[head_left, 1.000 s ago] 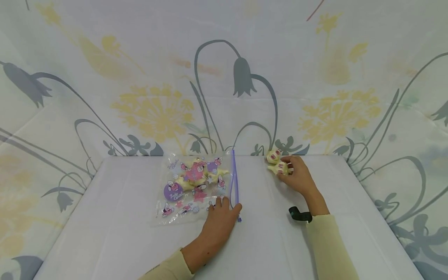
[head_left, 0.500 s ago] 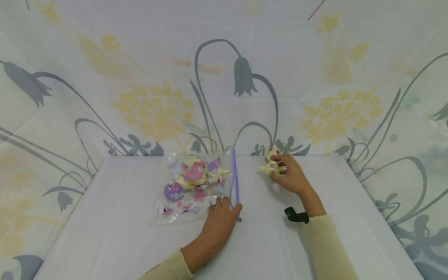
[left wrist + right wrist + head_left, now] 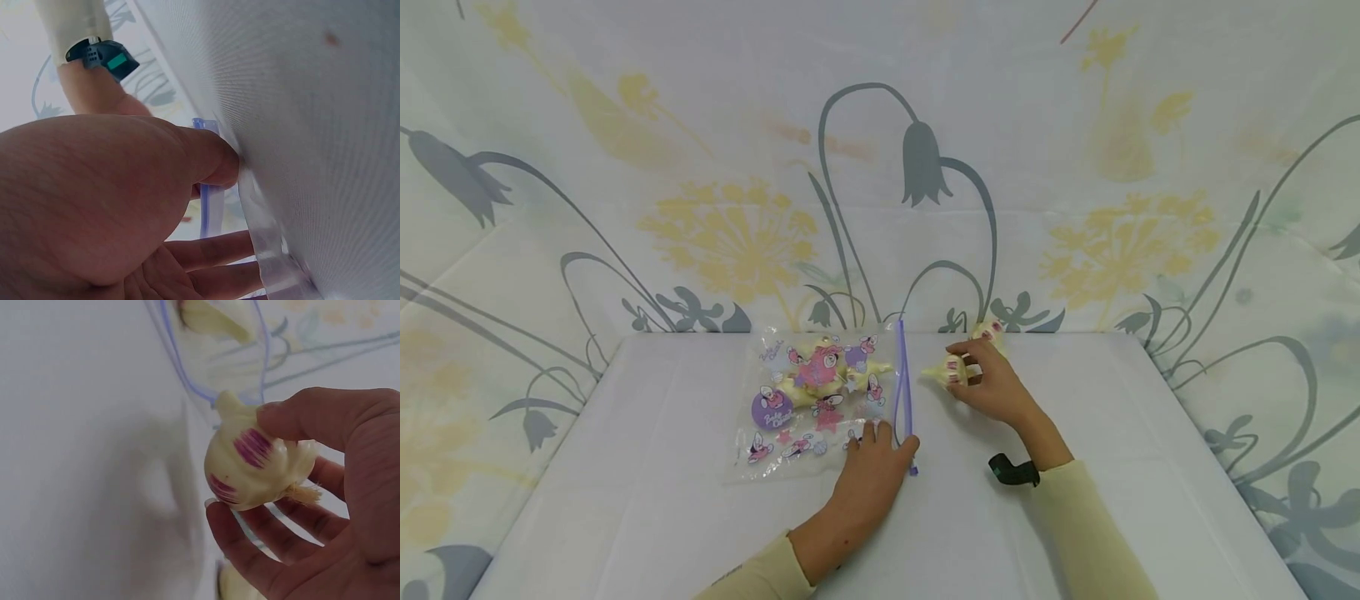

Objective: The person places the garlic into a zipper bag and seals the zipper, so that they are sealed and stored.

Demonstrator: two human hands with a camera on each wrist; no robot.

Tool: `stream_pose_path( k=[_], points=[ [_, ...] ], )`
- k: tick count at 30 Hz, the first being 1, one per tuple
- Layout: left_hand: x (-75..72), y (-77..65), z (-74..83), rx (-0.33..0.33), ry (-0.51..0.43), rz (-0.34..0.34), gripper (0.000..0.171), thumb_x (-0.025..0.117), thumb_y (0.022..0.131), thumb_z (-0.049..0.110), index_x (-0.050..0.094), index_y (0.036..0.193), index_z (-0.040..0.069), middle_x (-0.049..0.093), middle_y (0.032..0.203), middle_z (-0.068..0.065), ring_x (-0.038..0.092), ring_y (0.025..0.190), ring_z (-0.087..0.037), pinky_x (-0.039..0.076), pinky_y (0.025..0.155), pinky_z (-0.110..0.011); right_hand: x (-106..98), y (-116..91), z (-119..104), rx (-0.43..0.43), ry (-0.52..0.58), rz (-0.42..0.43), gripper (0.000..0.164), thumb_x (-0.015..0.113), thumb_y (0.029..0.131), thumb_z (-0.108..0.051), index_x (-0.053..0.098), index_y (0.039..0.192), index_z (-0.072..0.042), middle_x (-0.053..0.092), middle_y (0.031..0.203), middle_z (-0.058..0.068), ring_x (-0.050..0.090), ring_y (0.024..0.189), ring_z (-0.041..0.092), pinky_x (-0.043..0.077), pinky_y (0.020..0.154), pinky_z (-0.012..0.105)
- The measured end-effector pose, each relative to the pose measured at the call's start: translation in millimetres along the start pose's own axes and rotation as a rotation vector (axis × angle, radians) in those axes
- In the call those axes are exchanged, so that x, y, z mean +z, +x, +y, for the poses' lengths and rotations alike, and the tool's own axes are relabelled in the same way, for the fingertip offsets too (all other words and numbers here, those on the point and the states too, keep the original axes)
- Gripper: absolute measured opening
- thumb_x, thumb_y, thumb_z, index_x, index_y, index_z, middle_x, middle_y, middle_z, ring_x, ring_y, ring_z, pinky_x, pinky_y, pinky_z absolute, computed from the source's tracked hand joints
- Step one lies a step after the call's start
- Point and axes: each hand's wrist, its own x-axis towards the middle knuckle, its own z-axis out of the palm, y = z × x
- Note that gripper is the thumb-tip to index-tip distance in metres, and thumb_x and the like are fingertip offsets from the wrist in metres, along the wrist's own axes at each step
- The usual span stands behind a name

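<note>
pinching a purple-streaked garlic bulb (image 3: 250, 459) between thumb and curved fingers, the right hand (image 3: 994, 385) held it just right of a clear printed zip bag (image 3: 831, 421). the left hand (image 3: 871, 471), its fingers relaxed, rested on the bag's near right corner. pale bulbs (image 3: 797, 390) lay inside, and another garlic bulb (image 3: 988, 331) sat beyond the right hand on the worktop (image 3: 647, 467).

A pale floral backdrop (image 3: 1015, 92) (grey bellflowers (image 3: 922, 162), yellow blooms (image 3: 737, 233)) behind a white tabletop (image 3: 625, 517).

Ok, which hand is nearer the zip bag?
Left. The left hand rests on the zip bag; the right hand is to the bag's right, holding a garlic bulb.
</note>
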Motion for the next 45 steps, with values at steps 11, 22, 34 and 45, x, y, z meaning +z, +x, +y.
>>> stream_pose_path(
  k=[11, 22, 34, 45],
  points=[
    [-4.3, 2.2, -0.9, -0.016, -0.027, -0.093, 0.031, 0.076, 0.098, 0.01, 0.064, 0.124, 0.021, 0.064, 0.122, -0.022, 0.067, 0.12, -0.044, 0.061, 0.088, -0.056, 33.7, 4.0, -5.6, -0.074, 0.025, -0.041, 0.064, 0.081, 0.088, 0.001, 0.055, 0.146, 0.002, 0.059, 0.141, 0.018, 0.064, 0.122, 0.036, 0.061, 0.09, 0.046],
    [-1.1, 1.9, -1.0, -0.012, -0.027, -0.093, 0.031, 0.075, 0.098, 0.008, 0.063, 0.123, 0.02, 0.063, 0.123, -0.022, 0.066, 0.121, -0.044, 0.06, 0.089, -0.057, 47.3, 2.7, -14.3, -0.027, 0.036, -0.065, 0.064, 0.08, 0.092, -0.003, 0.052, 0.15, 0.003, 0.062, 0.143, 0.02, 0.066, 0.123, 0.036, 0.059, 0.097, 0.046],
    [-3.6, 2.9, -1.3, -0.025, -0.028, -0.143, 0.034, 0.076, 0.097, 0.009, 0.063, 0.126, 0.021, 0.062, 0.127, -0.023, 0.064, 0.124, -0.045, 0.059, 0.091, -0.058, 52.3, 4.2, -13.7, 0.02, 0.103, -0.06, 0.04, 0.078, 0.096, -0.009, 0.064, 0.132, -0.001, 0.069, 0.126, 0.014, 0.069, 0.116, 0.031, 0.058, 0.1, 0.042],
    [-4.1, 2.8, -1.2, -0.012, -0.02, -0.141, 0.034, 0.076, 0.098, 0.01, 0.062, 0.125, 0.023, 0.062, 0.13, -0.024, 0.064, 0.124, -0.045, 0.059, 0.091, -0.058, 62.3, 8.1, -16.9, 0.019, 0.086, -0.044, 0.037, 0.08, 0.095, -0.011, 0.066, 0.127, -0.003, 0.071, 0.123, 0.012, 0.072, 0.111, 0.028, 0.059, 0.097, 0.042]
  ],
)
